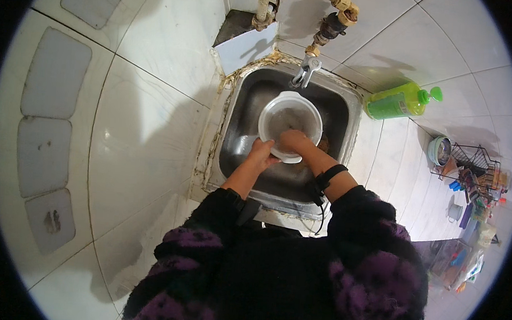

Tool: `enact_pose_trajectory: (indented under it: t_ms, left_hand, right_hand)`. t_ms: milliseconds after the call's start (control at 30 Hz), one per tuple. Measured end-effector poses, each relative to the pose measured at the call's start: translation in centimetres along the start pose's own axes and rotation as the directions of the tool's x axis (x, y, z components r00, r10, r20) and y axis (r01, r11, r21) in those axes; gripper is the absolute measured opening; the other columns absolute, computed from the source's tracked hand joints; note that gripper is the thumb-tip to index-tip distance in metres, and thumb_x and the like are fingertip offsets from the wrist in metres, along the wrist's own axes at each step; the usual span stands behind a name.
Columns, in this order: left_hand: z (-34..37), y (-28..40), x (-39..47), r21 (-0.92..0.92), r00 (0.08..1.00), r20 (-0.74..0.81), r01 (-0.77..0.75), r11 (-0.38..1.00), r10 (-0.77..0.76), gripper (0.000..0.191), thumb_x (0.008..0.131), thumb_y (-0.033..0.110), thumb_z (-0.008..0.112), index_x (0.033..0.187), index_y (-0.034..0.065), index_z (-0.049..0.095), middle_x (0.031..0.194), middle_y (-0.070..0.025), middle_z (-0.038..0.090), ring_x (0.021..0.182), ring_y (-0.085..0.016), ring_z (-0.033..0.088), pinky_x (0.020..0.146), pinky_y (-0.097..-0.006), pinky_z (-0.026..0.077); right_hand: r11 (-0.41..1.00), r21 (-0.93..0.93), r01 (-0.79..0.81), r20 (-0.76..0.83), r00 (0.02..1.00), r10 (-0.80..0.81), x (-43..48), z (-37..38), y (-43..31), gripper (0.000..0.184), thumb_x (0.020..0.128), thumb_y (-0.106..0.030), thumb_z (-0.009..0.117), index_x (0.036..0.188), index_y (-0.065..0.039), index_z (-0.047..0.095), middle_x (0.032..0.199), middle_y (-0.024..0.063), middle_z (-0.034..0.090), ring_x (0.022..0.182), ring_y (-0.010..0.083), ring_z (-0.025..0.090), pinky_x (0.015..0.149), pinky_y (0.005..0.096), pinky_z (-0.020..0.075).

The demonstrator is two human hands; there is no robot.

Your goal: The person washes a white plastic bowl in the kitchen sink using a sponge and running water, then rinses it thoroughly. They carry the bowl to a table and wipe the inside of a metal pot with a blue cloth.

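A white bowl (pixel 264 121) with two tab handles is in the stainless steel sink (pixel 246 103), holding cloudy greyish liquid. My left hand (pixel 263 154) grips its near-left rim, the thumb at the edge and the fingers underneath. Inside the bowl, on the near side, is my right hand (pixel 293 141); its fingertips point down and are hidden, so what they hold cannot be made out. Something brown (pixel 324 144) shows in the sink past the bowl's right edge, partly covered by my right forearm. Above the bowl's far side hangs a metal tap (pixel 305 72).
A green dish-soap bottle (pixel 393 102) with a pump top stands right of the sink. Farther right are a wire rack (pixel 469 156), a bowl (pixel 439 151) and a white cup (pixel 454 212). Pipes (pixel 332 25) run above the tap. A tiled wall (pixel 153 133) closes the left side.
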State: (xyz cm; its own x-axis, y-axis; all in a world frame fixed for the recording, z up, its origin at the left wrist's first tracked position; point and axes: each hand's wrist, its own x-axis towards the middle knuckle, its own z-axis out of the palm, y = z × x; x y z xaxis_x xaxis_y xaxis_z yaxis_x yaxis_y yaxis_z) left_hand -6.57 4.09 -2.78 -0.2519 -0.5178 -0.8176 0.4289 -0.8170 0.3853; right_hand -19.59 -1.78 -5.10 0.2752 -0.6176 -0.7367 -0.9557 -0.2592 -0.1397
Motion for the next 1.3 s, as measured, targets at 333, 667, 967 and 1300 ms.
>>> enact_pose_trajectory:
  t_ms: [333, 667, 967, 1300]
  left_hand:
    - [-0.3, -0.9, 1.1, -0.088, 0.997, -0.039, -0.065, 0.994, 0.062, 0.048, 0.087, 0.005, 0.048, 0.132, 0.0078, 0.031, 0.121, -0.0207, 0.048, 0.100, -0.041, 0.058, 0.071, -0.0553, 0.055]
    - [1.3, -0.3, -1.0, 0.514, 0.813, -0.283, -0.320, 0.796, 0.509, 0.055, 0.085, 0.012, 0.057, 0.133, 0.0013, 0.031, 0.133, -0.0204, 0.039, 0.111, -0.038, 0.053, 0.082, -0.0544, 0.051]
    - [6.9, -3.1, -1.0, 0.850, 0.776, 0.497, -0.345, -0.399, 0.388, 0.045, 0.073, 0.015, 0.068, 0.113, 0.0009, 0.052, 0.106, -0.0195, 0.060, 0.095, -0.036, 0.060, 0.083, -0.0450, 0.048]
    - [5.1, 1.0, -1.8, 0.907, 0.596, 0.420, -0.306, -0.290, 0.685, 0.023, 0.072, 0.013, 0.063, 0.092, 0.0023, 0.060, 0.082, -0.0203, 0.065, 0.075, -0.038, 0.063, 0.069, -0.0477, 0.050]
  right_hand:
    - [0.964, -0.261, 0.043, -0.259, 0.959, -0.113, 0.5, -0.3, 1.1, 0.030, 0.079, -0.018, 0.060, 0.105, -0.005, 0.068, 0.125, 0.0194, 0.054, 0.117, 0.0364, 0.050, 0.093, 0.0472, 0.0430]
    - [0.390, 0.920, -0.022, -0.068, 0.974, 0.216, 1.0, -3.7, 0.8, 0.028, 0.076, -0.009, 0.060, 0.102, -0.001, 0.067, 0.091, 0.0106, 0.066, 0.085, 0.0223, 0.063, 0.064, 0.0344, 0.0518]
    - [-0.199, 0.856, 0.476, -0.344, 0.815, 0.467, -12.3, -6.6, 8.6, 0.027, 0.080, -0.005, 0.058, 0.106, -0.002, 0.062, 0.086, 0.0032, 0.060, 0.075, 0.0116, 0.054, 0.064, 0.0242, 0.0414]
    - [-0.474, 0.664, 0.579, -0.296, 0.785, 0.544, -14.6, -1.2, 9.8, 0.025, 0.081, -0.007, 0.059, 0.105, -0.009, 0.060, 0.087, 0.0010, 0.058, 0.075, 0.0116, 0.052, 0.060, 0.0238, 0.0376]
